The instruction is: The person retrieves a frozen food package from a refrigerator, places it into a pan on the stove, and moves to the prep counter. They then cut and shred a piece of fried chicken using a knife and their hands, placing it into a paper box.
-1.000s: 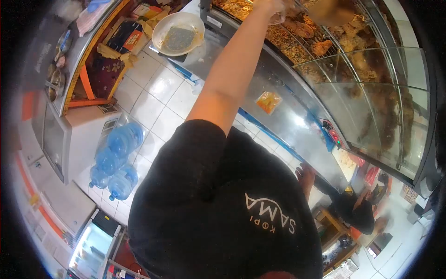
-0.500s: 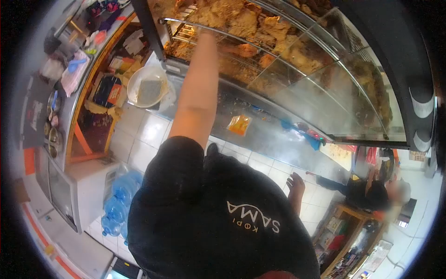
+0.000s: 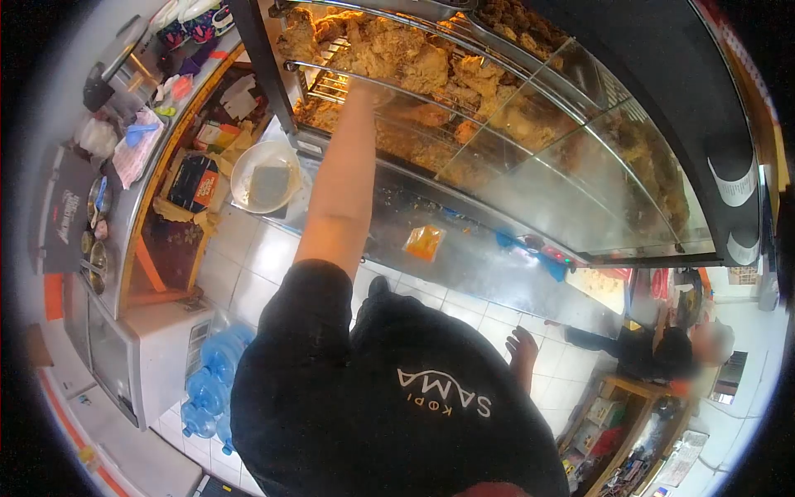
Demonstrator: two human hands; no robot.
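My left arm reaches up into a lit glass display cabinet [image 3: 530, 170], with my left hand [image 3: 370, 93] past the front edge among pieces of fried chicken [image 3: 397, 54]. Its fingers are blurred and blend with the chicken, so their grip does not show. A wire rack [image 3: 331, 87] lies under the pieces beside that hand. My right hand [image 3: 522, 348] hangs low at my other side, holding nothing, fingers apart. Below the cabinet, a small clear packet with orange contents [image 3: 424, 243] lies on the metal counter [image 3: 489, 273].
A white bowl [image 3: 242, 178] with a grey flat piece inside stands left of my arm. Blue water bottles [image 3: 219, 360] stand on the floor near a white chest [image 3: 157, 356]. Another person [image 3: 662, 348] is at the far right, beside a wooden shelf unit [image 3: 617, 414].
The view has shifted slightly, and more of the cabinet's upper part shows. My left hand stays inside among the chicken, a little lower in view. My right hand still hangs at my side.
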